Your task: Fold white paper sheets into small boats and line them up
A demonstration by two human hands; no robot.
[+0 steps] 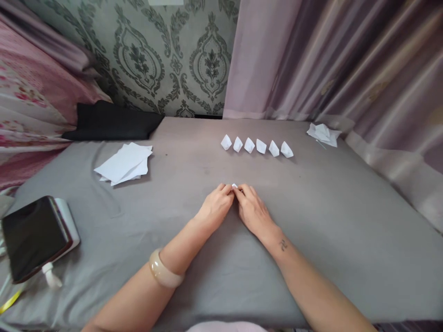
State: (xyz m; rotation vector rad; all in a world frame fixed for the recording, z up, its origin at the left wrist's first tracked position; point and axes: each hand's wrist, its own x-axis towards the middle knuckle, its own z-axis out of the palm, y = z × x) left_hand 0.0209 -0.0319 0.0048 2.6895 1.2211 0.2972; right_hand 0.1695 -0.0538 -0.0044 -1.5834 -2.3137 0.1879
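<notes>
My left hand [215,207] and my right hand [252,211] meet fingertip to fingertip over the grey sheet [194,258]. Both pinch a small piece of white folded paper [235,186], of which only a corner shows between the fingers. Beyond the hands lies a row of several small white folded paper shapes [258,146]. A loose stack of white paper sheets [125,164] lies at the far left of the hands.
A phone on a white power bank [34,236] rests at the left edge. A black cushion [110,121] lies at the back left. Crumpled white paper [323,134] sits at the back right by the curtain [346,60].
</notes>
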